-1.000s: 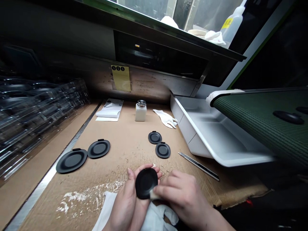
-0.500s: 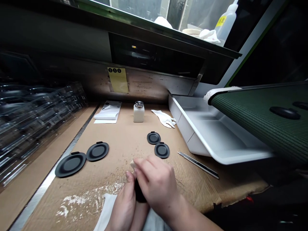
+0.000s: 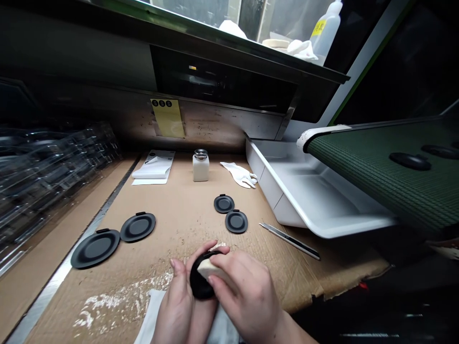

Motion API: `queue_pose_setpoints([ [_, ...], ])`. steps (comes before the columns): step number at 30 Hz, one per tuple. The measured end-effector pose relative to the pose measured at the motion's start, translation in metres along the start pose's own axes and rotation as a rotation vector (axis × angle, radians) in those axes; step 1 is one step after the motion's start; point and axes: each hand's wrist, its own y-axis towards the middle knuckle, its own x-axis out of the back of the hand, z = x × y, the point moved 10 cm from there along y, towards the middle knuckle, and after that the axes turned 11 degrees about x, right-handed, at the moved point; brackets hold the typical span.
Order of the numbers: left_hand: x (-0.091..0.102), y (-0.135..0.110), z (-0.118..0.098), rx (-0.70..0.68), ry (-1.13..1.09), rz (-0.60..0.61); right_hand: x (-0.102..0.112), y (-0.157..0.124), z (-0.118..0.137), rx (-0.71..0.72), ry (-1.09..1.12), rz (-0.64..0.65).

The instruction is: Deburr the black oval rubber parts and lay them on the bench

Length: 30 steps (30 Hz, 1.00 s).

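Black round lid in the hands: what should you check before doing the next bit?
1. Left hand grips the black lid: ok, fingers curl round its edge.
2. Right hand presses the white pad on the lid: ok, they touch.
3. Lid's face is clean: cannot tell, pad and fingers cover it.
4. Knife is apart from both hands: ok, it lies to the right on the cardboard.
5. White cloth lies under the hands: ok.
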Motion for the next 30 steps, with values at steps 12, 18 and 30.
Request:
queue_pose_setpoints([
  [12,0.000,0.005,0.000,0.013,0.006,0.012,0.001,0.002,0.006,0.054,-0.018,0.056],
  [18,0.003,0.003,-0.003,-0.027,0.047,-0.022,-0.011,0.012,0.020,0.151,-0.107,0.065],
  [30,0.003,0.005,0.001,0.013,0.014,-0.018,-0.010,0.012,0.026,0.222,-0.147,0.086],
])
